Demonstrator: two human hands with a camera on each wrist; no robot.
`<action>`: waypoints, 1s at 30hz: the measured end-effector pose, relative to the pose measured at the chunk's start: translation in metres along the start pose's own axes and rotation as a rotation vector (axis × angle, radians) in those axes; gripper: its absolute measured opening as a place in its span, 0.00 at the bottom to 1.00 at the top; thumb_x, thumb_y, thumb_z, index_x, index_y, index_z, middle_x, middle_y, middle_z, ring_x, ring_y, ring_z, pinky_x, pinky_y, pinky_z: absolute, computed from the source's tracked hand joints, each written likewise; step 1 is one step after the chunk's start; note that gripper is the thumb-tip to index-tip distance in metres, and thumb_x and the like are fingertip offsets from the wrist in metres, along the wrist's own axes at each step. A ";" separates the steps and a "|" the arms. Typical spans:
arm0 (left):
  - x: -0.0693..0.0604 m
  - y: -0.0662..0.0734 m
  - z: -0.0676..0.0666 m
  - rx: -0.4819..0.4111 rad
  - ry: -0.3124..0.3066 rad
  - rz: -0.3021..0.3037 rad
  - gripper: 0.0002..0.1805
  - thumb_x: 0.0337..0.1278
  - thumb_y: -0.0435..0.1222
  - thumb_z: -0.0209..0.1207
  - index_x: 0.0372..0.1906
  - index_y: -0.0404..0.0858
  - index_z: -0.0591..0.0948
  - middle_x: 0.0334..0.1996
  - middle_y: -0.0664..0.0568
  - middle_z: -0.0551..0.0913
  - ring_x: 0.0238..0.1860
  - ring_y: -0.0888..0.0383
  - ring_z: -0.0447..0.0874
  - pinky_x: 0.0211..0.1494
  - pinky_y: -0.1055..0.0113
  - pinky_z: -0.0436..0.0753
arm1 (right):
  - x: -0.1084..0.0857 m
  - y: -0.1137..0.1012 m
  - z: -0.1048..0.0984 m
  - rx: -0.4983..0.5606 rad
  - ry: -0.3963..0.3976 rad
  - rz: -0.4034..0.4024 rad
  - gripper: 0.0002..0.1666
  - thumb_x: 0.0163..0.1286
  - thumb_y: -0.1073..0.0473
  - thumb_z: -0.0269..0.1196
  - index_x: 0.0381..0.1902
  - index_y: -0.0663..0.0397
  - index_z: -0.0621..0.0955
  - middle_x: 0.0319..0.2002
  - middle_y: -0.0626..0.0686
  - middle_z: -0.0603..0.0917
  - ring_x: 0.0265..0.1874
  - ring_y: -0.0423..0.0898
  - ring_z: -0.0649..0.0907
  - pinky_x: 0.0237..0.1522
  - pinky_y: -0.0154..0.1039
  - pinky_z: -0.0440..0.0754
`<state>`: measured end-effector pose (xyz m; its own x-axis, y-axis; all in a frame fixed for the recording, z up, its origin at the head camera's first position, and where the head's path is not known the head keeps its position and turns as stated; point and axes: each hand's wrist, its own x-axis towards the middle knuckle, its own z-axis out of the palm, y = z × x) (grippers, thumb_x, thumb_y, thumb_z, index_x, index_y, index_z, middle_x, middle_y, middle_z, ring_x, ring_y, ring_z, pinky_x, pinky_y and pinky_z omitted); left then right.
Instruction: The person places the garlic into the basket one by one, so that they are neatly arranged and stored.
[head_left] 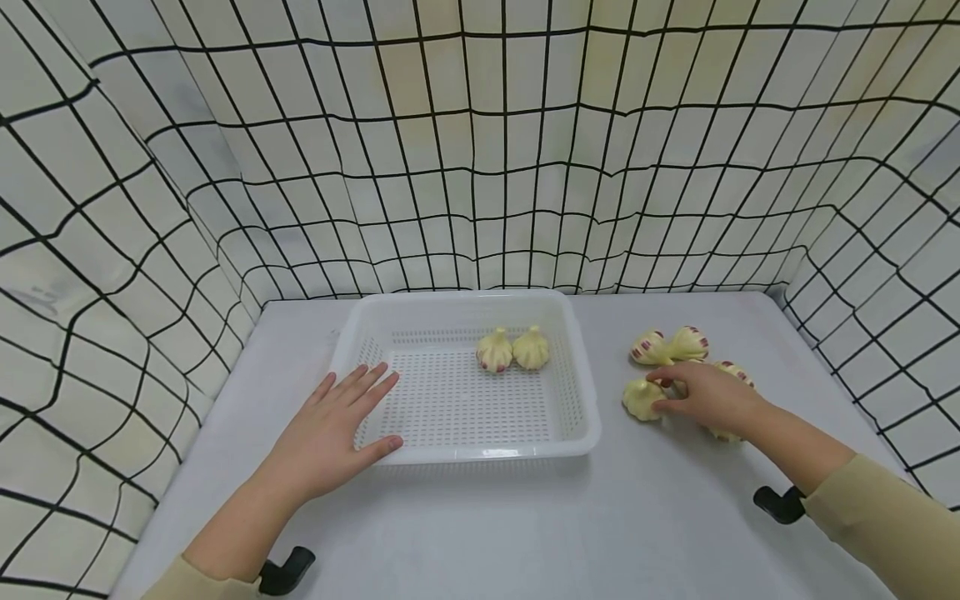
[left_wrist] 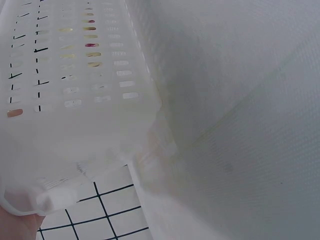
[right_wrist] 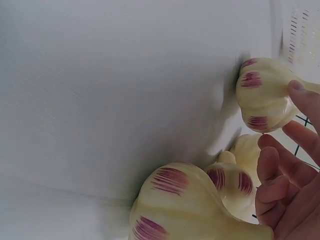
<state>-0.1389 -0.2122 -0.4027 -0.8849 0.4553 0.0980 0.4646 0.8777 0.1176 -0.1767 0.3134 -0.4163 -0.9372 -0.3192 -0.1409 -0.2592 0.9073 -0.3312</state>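
My right hand (head_left: 708,393) pinches a garlic bulb (head_left: 640,401) by its stem, right of the white plastic basket (head_left: 480,455). In the right wrist view the thumb lies on the stem of this purple-streaked bulb (right_wrist: 265,95), and the other fingers are bent. More bulbs lie around that hand, including a large one (right_wrist: 175,205) close to the camera. My left hand (head_left: 330,437) spreads its straight fingers over the basket's left rim. Two garlic bulbs (head_left: 513,350) sit inside the basket, toward its right back. The left wrist view shows mostly the slotted basket wall (left_wrist: 75,140).
Black netting (head_left: 480,175) over pale walls encloses the back and both sides of the white table (head_left: 480,533). Behind the right hand lie two bulbs (head_left: 688,343) with purple marks. Another bulb (head_left: 735,372) is partly hidden by that hand.
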 end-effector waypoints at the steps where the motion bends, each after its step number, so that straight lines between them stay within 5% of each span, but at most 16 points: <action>1: 0.000 0.000 0.000 0.000 0.001 -0.001 0.47 0.60 0.70 0.49 0.78 0.48 0.60 0.78 0.50 0.56 0.77 0.45 0.52 0.78 0.44 0.46 | 0.000 0.000 -0.001 0.002 0.002 0.000 0.30 0.63 0.41 0.69 0.58 0.49 0.81 0.42 0.46 0.82 0.36 0.42 0.76 0.36 0.40 0.76; 19: -0.001 -0.001 0.002 0.000 0.020 0.009 0.46 0.59 0.65 0.56 0.77 0.48 0.61 0.77 0.51 0.57 0.77 0.45 0.52 0.78 0.44 0.47 | -0.001 -0.005 -0.015 0.057 0.047 -0.021 0.28 0.63 0.45 0.70 0.58 0.51 0.83 0.47 0.50 0.84 0.34 0.42 0.76 0.32 0.37 0.76; 30: -0.002 -0.001 0.001 0.011 0.021 0.008 0.47 0.60 0.70 0.50 0.78 0.48 0.60 0.77 0.51 0.57 0.77 0.45 0.52 0.78 0.44 0.46 | 0.005 -0.013 -0.016 0.006 0.017 -0.116 0.20 0.65 0.48 0.70 0.54 0.42 0.85 0.53 0.47 0.84 0.53 0.51 0.81 0.51 0.55 0.81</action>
<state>-0.1377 -0.2134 -0.4044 -0.8801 0.4594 0.1200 0.4715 0.8755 0.1061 -0.1820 0.3044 -0.3978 -0.9048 -0.4172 -0.0857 -0.3648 0.8630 -0.3495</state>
